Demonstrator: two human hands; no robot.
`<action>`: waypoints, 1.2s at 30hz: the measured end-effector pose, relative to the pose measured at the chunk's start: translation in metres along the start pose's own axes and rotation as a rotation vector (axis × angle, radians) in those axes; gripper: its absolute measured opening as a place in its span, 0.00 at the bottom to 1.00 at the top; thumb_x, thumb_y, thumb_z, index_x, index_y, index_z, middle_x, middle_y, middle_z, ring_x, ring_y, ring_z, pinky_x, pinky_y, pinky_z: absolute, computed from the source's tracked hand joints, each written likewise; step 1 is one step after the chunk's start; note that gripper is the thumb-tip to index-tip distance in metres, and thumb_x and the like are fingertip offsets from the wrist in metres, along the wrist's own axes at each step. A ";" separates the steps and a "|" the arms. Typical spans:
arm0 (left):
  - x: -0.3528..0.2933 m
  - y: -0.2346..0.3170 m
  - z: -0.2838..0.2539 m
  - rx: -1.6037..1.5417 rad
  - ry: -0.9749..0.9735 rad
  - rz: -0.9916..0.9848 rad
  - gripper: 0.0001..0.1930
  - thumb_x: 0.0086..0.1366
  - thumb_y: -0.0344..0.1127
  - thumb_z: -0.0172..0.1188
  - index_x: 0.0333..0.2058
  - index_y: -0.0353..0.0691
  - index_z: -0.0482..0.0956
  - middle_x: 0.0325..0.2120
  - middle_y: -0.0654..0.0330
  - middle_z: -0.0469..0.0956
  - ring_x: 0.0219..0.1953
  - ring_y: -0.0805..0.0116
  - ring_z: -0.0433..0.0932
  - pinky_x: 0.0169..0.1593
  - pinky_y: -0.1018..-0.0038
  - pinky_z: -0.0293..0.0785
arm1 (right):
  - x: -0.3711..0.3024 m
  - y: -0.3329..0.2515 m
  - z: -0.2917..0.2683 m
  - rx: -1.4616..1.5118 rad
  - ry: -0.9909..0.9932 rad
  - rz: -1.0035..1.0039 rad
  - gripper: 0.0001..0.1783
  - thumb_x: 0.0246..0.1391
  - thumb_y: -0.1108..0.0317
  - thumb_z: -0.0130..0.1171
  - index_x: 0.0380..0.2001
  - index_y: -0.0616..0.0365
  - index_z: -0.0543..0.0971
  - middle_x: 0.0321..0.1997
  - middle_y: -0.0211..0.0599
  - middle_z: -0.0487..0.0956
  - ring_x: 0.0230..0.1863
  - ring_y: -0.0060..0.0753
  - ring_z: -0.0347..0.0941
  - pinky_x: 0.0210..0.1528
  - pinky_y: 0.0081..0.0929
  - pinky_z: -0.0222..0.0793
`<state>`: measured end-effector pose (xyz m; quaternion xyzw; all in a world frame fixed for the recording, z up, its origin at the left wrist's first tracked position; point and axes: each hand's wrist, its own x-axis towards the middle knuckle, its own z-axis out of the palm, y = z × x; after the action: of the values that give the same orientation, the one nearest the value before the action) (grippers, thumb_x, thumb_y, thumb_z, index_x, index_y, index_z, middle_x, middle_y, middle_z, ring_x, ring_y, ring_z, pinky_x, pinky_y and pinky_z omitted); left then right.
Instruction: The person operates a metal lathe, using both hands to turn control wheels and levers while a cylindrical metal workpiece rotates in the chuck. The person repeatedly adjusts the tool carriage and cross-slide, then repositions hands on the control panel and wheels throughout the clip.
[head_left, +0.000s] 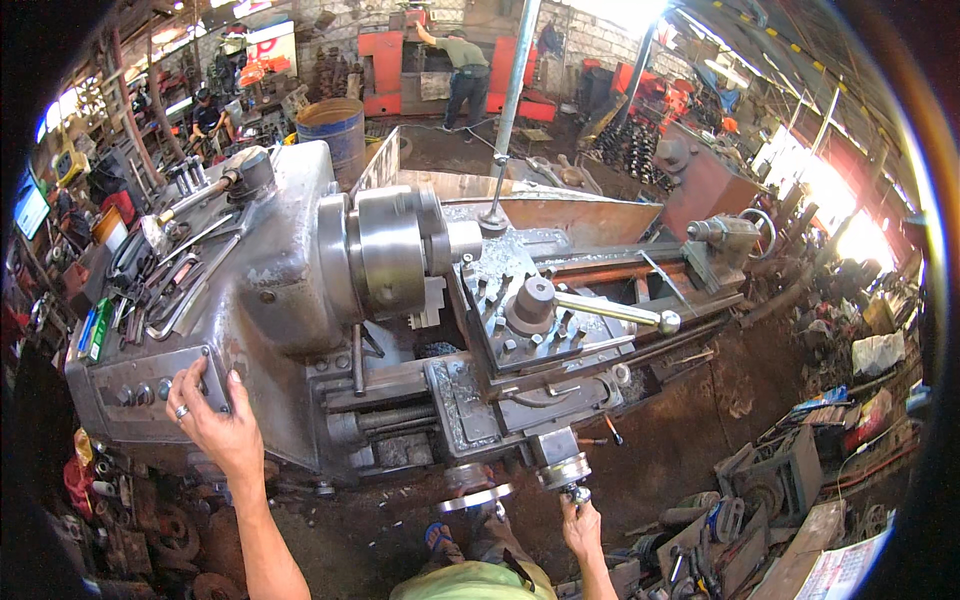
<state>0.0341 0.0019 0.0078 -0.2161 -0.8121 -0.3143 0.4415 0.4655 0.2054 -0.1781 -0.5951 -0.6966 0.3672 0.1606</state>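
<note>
A large metal lathe fills the middle of the view. My left hand [218,420] rests against the control panel [170,385] on the front of the headstock, fingers apart, beside a row of round knobs [145,393]. My right hand [582,527] is closed on the ball-ended crank handle [577,492] of a small graduated dial [564,470]. To its left is a larger handwheel [476,498]. Above, the steel chuck [390,255] faces the square tool post [545,320], whose long clamping lever [610,308] points right. Metal chips lie on the carriage.
Hex keys and wrenches [175,290] lie on the headstock top with a green box [98,328]. The tailstock [725,237] sits at the bed's right end. Scrap parts [770,480] crowd the right floor. A person [462,75] stands at the back near a blue drum [333,135].
</note>
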 end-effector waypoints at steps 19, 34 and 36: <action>0.001 0.004 0.000 0.030 -0.012 0.032 0.19 0.61 0.31 0.64 0.50 0.36 0.74 0.49 0.51 0.72 0.56 0.51 0.66 0.61 0.53 0.61 | -0.002 -0.002 0.000 -0.016 -0.021 0.019 0.19 0.62 0.53 0.55 0.41 0.61 0.73 0.35 0.60 0.80 0.42 0.66 0.76 0.42 0.50 0.70; 0.000 0.012 -0.001 0.045 -0.007 -0.002 0.19 0.61 0.30 0.64 0.51 0.36 0.75 0.49 0.51 0.72 0.56 0.51 0.66 0.61 0.54 0.61 | 0.001 0.024 0.011 0.139 -0.060 0.014 0.28 0.64 0.44 0.49 0.44 0.63 0.74 0.32 0.57 0.80 0.36 0.55 0.79 0.38 0.44 0.70; 0.001 0.012 -0.001 0.044 -0.002 0.008 0.19 0.61 0.30 0.65 0.51 0.35 0.75 0.49 0.51 0.72 0.56 0.51 0.66 0.61 0.54 0.61 | 0.003 0.025 0.019 0.455 -0.137 0.204 0.30 0.65 0.42 0.47 0.46 0.62 0.75 0.32 0.55 0.81 0.34 0.53 0.79 0.36 0.42 0.71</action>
<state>0.0421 0.0095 0.0127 -0.2099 -0.8183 -0.2943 0.4469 0.4703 0.2024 -0.2088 -0.5844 -0.5417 0.5683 0.2049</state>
